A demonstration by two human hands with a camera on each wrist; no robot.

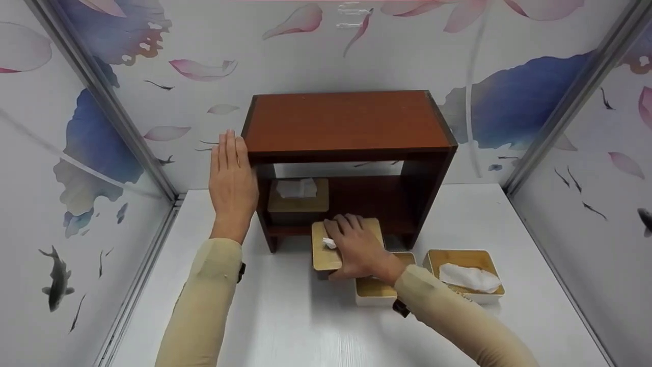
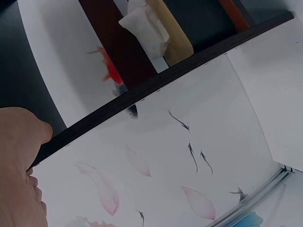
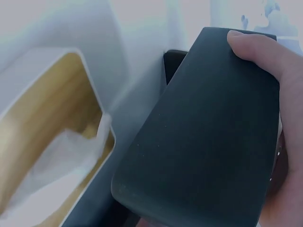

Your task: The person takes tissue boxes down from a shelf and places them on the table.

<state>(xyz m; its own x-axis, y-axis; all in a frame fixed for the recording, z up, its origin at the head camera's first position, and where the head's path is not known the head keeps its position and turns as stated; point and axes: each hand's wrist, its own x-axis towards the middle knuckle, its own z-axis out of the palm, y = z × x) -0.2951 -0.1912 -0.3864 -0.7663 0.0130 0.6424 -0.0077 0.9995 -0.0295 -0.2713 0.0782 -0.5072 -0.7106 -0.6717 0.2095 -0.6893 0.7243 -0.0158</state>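
My right hand (image 1: pixel 357 251) grips a dark tissue box (image 3: pixel 203 132) with a light wooden lid, fingers across its top and thumb at its near side. A bit of white tissue (image 1: pixel 329 243) pokes out by the fingers. The box is in front of the lower board of a reddish-brown wooden shelf (image 1: pixel 351 122). With fingers straight, my left hand (image 1: pixel 233 191) lies along the shelf's left side panel; the thumb shows at the panel's edge in the left wrist view. Inside the shelf, at the left, stands another dark tissue box (image 1: pixel 298 205) with a wooden lid.
A white tissue box (image 1: pixel 379 300) with a wooden top sits partly beneath my right wrist. Farther right stands another white tissue box (image 1: pixel 435 257), its tissue sticking out. Printed wall panels (image 1: pixel 331 56) surround the white tabletop (image 1: pixel 285 316) at the back and sides.
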